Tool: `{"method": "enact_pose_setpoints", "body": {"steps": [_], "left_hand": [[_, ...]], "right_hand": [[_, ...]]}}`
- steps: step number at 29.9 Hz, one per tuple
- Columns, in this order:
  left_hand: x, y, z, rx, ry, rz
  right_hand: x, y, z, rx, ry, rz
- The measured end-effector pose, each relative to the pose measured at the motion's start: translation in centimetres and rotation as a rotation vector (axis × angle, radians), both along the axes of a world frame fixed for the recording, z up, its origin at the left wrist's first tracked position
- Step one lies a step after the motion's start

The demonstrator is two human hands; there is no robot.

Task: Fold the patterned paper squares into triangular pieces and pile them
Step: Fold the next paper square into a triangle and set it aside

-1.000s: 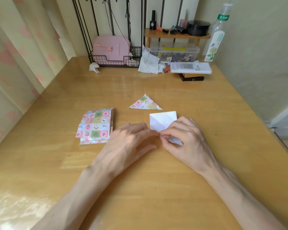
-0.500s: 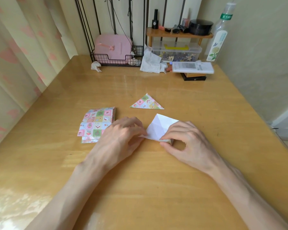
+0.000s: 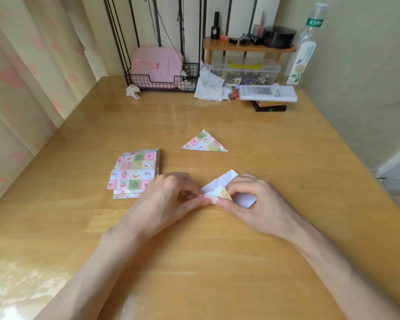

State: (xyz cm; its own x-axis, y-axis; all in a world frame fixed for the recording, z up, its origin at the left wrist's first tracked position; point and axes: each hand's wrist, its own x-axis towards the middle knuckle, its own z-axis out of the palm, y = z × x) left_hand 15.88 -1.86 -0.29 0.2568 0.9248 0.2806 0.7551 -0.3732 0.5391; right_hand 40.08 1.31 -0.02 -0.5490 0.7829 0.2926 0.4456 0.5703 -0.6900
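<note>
Near the table's (image 3: 286,227) front edge, left hand (image 3: 169,197) and right hand (image 3: 254,202) are both pinching the paper square's (image 3: 219,194) flap; corners probably need matching before creasing.

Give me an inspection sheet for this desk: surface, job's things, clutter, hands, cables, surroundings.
Surface: wooden table, glossy, glare at the near left.
Job's things: stack of patterned squares left of the hands; one folded triangle lying alone farther back; sheet in work white side up, one patterned corner turned over.
Clutter: at the far edge, wire basket holding a pink case, crumpled tissue, clear box, bottle, small shelf.
Hands: left hand and right hand both pinch that turned corner.
Cables: dark cords hang behind the basket.
Surroundings: curtain on the left, plain wall on the right.
</note>
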Motion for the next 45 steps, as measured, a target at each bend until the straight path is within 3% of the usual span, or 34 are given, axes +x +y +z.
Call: {"method": "enact_pose_setpoints", "body": {"steps": [11,17,22,25,31,37,45], "left_hand": [[0.7,0.0,-0.5,0.02,0.023,0.113],[1.1,0.3,-1.0,0.101,0.132,0.143],[0.7,0.5,-0.2,0.065,0.037,-0.029],[0.8,0.7,-0.3,0.161,0.087,-0.032],[0.1,0.8,0.0,0.209,0.144,0.013],[0.1,0.7,0.4,0.272,0.135,0.044],[0.1,0.1,0.8,0.196,0.051,0.032]], "right_hand": [[-0.7,0.8,-1.0,-0.113,0.024,-0.301],[-0.7,0.7,-0.9,-0.114,-0.005,-0.279],[0.2,0.7,0.2,-0.244,0.089,-0.156],[0.7,0.5,0.4,-0.154,-0.026,-0.067],[0.4,0.7,0.0,0.208,-0.022,-0.067],[0.9,1.2,0.0,0.279,-0.038,-0.132],[1.4,1.5,-0.3,0.274,-0.059,-0.196]]}}
